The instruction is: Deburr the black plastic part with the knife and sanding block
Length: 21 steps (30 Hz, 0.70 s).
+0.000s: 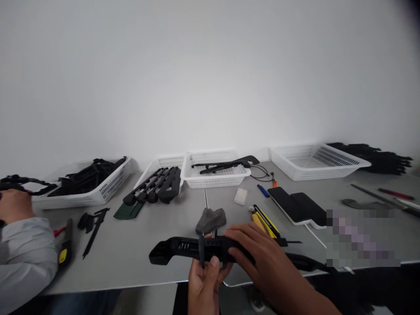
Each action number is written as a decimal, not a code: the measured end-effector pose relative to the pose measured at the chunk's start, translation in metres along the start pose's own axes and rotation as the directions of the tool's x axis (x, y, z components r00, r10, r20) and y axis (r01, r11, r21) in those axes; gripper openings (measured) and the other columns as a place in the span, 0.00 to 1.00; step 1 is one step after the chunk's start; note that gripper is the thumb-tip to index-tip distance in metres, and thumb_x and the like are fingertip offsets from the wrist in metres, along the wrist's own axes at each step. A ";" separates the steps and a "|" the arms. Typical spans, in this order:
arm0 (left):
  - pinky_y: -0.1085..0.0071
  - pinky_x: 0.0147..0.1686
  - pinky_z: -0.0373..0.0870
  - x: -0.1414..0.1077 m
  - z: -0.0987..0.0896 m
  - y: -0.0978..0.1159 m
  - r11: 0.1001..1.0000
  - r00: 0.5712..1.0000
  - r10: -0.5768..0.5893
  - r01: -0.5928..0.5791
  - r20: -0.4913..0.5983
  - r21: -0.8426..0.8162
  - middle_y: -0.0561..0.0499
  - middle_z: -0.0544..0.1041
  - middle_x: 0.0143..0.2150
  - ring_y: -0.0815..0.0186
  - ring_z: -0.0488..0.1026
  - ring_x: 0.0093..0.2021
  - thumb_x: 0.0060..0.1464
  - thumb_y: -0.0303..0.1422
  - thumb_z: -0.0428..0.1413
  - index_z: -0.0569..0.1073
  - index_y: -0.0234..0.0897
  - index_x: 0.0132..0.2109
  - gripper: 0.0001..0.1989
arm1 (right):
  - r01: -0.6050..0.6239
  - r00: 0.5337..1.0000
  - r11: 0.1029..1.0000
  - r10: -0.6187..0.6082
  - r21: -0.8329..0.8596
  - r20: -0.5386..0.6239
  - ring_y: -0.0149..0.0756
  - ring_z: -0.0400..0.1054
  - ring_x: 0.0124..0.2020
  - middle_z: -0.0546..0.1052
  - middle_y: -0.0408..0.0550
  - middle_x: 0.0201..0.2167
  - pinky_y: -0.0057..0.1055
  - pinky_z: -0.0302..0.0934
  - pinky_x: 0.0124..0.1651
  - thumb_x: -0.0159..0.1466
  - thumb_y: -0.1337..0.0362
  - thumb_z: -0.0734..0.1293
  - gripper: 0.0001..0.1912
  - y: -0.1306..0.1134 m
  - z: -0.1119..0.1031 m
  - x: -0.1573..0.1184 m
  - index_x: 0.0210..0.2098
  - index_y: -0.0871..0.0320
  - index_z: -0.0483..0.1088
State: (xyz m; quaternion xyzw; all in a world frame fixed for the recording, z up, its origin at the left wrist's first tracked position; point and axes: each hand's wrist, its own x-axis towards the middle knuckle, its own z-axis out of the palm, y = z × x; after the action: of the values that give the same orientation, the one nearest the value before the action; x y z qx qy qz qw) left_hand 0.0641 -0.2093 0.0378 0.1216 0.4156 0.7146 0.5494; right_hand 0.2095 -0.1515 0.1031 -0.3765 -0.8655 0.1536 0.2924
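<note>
A long black plastic part (180,247) lies crosswise in front of me, just above the table's front edge. My left hand (206,280) grips it from below, thumb pressed on its near side. My right hand (259,251) is closed from above around a dark caliper (201,249), whose jaws straddle the part's middle. The caliper's beam and thin rod stick out to the right past my fingers. The right fingers hide much of its body. A crumpled grey cloth (211,218) sits just behind the part.
White baskets (216,180) with black parts line the wall; several black parts (154,183) lean at the left. Yellow-handled cutters (264,221), a blue stick (263,190) and two phones (292,205) lie to the right. A co-worker's hand and sleeve (28,245) occupy the far left.
</note>
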 end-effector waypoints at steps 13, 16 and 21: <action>0.51 0.58 0.76 -0.004 -0.001 -0.001 1.000 0.999 0.008 -0.009 0.032 0.017 0.39 0.84 0.54 0.45 0.79 0.58 0.48 0.45 0.72 0.77 0.42 0.61 0.34 | -0.099 0.995 0.993 0.099 0.069 0.002 0.43 0.75 0.53 0.76 0.50 0.54 0.42 0.72 0.55 0.70 0.68 0.68 0.16 0.004 0.005 -0.004 0.56 0.49 0.69; 0.51 0.58 0.76 -0.004 -0.003 -0.002 1.000 1.000 0.010 -0.010 0.022 0.012 0.40 0.84 0.55 0.46 0.79 0.58 0.49 0.45 0.72 0.77 0.43 0.61 0.34 | -0.089 0.995 0.991 0.085 0.096 0.045 0.42 0.74 0.53 0.76 0.49 0.53 0.41 0.71 0.55 0.70 0.71 0.67 0.15 -0.001 0.000 -0.002 0.53 0.48 0.70; 0.52 0.58 0.77 -0.005 -0.004 -0.004 1.000 1.000 0.001 -0.001 0.003 0.012 0.40 0.83 0.56 0.45 0.79 0.59 0.48 0.45 0.73 0.75 0.45 0.63 0.36 | -0.069 0.997 0.996 0.068 0.064 0.019 0.44 0.74 0.53 0.76 0.50 0.54 0.42 0.72 0.55 0.70 0.70 0.68 0.16 -0.001 -0.001 -0.004 0.55 0.47 0.71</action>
State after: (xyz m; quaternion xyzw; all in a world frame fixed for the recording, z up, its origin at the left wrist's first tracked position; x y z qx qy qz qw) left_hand 0.0663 -0.2158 0.0338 0.1262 0.4188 0.7122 0.5491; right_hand 0.2121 -0.1552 0.1030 -0.3952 -0.8491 0.1946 0.2915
